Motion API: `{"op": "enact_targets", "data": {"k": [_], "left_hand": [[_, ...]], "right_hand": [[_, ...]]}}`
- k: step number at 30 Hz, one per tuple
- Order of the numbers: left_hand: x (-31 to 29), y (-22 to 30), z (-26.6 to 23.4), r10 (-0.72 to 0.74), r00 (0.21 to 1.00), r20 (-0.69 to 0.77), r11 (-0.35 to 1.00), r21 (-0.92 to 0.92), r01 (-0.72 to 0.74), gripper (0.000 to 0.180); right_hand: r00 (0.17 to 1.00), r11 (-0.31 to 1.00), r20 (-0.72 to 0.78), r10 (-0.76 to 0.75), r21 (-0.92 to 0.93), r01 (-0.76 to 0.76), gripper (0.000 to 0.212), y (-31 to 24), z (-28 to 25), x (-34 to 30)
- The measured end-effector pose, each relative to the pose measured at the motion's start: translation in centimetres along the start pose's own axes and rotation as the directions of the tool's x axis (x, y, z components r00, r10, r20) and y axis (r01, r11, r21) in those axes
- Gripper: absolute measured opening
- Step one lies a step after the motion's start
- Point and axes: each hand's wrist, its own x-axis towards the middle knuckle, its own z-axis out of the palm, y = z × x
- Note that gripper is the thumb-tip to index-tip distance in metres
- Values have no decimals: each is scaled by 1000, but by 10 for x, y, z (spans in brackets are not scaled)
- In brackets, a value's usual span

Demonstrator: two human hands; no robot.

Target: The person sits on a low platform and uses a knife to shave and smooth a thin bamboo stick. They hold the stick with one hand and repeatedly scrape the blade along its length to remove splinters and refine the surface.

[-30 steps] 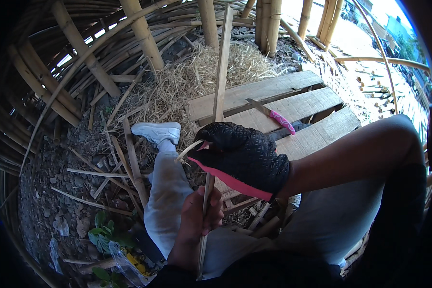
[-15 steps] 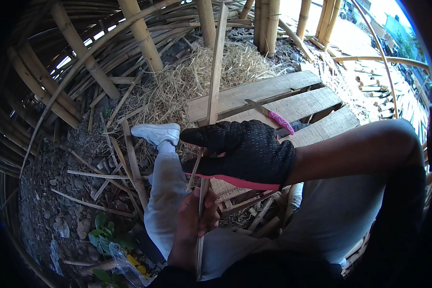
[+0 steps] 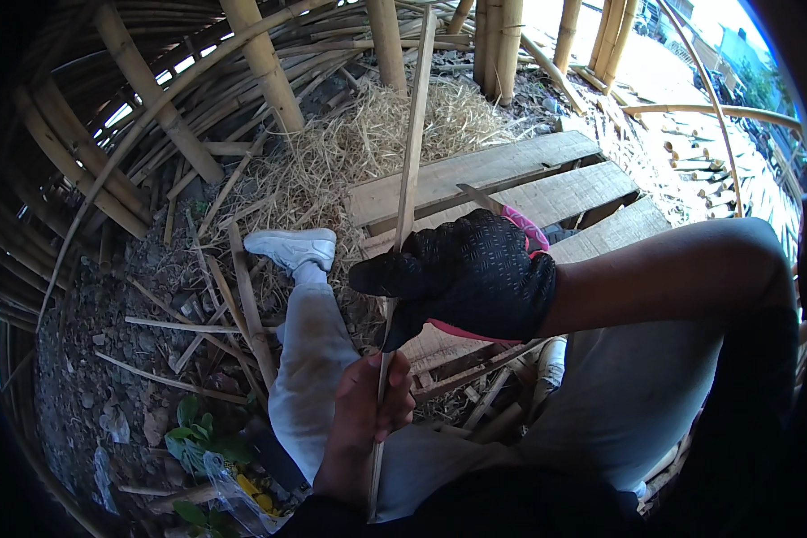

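Left hand (image 3: 372, 403), bare: wrapped closed around the lower part of a long, narrow wooden strip (image 3: 412, 152), on the near side of the slatted platform (image 3: 592, 238). Right hand (image 3: 480, 273), gloved in black with pink trim: laid across the same strip just above the left hand, in front of the platform's left part, thumb pointing outward to the left. Firmly gripping or only resting there: impossible to tell, the inner side being hidden in this view.

Strip: running lengthwise past the platform's left end, from well on the near side to beyond the far edge. Likely light for its length, stiff over a short span, springier toward the long free top. Probably dry and not slippery, but apt to splinter along the narrow edges and liable to crack under a hard bend. Best held low, on the flat faces, keeping bare skin off the edges; best steadied higher up by a gloved hold, against wobble.

On the platform, just beyond the right hand and partly covered by it: a knife (image 3: 522, 218) with a pink patterned handle. Left of the platform: a white shoe (image 3: 289, 247), then loose strips (image 3: 251, 305) on the ground. Beyond the far edge: pale, straw-like shavings (image 3: 462, 117), then upright bamboo poles (image 3: 387, 45).
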Motion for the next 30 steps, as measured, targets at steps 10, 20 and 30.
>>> {"op": "enact_targets", "data": {"k": [10, 20, 30], "left_hand": [[-2, -6, 5, 5, 1000, 13, 1000, 31, -5, 49], [-1, -7, 12, 1, 1000, 4, 1000, 19, -1, 49], [4, -8, 0, -42, 998, 41, 998, -45, 44, 49]], "right_hand": [[988, 975, 31, -148, -165, 152, 33, 11, -36, 12], [992, 945, 12, 128, -306, -118, 28, -3, -29, 27], [910, 922, -303, -283, -348, 171, 35, 28, -71, 37]]}}
